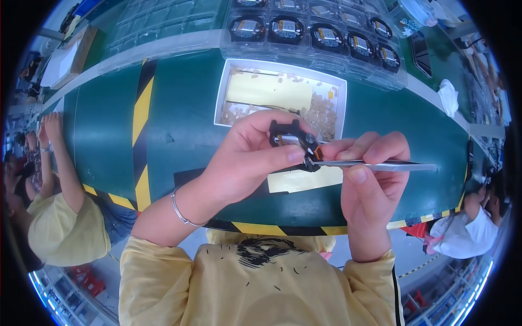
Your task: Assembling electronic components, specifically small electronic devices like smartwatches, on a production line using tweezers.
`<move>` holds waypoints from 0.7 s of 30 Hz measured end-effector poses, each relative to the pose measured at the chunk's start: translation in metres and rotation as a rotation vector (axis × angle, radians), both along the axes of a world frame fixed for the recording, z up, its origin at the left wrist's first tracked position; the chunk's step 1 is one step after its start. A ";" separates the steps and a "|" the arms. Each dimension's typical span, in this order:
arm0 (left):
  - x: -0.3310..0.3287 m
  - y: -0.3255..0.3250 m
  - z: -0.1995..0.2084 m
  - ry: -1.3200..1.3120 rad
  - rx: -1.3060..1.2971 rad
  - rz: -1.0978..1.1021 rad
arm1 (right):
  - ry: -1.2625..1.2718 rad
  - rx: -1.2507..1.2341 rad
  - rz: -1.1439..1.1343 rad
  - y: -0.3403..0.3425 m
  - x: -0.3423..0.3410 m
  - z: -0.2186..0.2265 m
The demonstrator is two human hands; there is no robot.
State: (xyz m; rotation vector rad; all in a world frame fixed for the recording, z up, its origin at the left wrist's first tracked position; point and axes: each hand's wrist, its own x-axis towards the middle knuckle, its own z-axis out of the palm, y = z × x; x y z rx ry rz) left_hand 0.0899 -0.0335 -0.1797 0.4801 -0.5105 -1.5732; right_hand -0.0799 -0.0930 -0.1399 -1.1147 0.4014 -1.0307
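Observation:
My left hand (pixel 239 157) is closed round a black watch case (pixel 284 129), gripping it between thumb and fingers. A silvery part and small orange pieces show inside the case. My right hand (pixel 372 179) pinches metal tweezers (pixel 410 166), held nearly level. Their tips point left and meet the lower right edge of the watch case; whether they grip anything there is too small to tell. Behind my hands lies a shallow white box (pixel 222 89) with many small pale pieces and a yellow sheet (pixel 261 89) in it.
Clear plastic trays (pixel 326 57) of similar black watch cases stand at the back, with stacked clear trays (pixel 157 32) to their left. A yellow paper (pixel 304 181) lies below my hands on the green table (pixel 179 136). Co-workers sit at both sides.

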 end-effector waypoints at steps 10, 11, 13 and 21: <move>-0.004 0.003 0.000 0.067 0.013 -0.030 | -0.038 -0.121 -0.019 0.002 -0.001 -0.004; -0.004 0.003 0.000 0.080 0.022 -0.027 | -0.038 -0.121 -0.018 0.002 -0.001 -0.004; -0.003 0.002 0.001 0.086 0.014 -0.036 | -0.045 -0.133 -0.014 0.003 -0.001 -0.004; -0.004 0.002 0.002 0.091 0.006 -0.051 | -0.014 -0.182 -0.025 0.003 -0.001 -0.004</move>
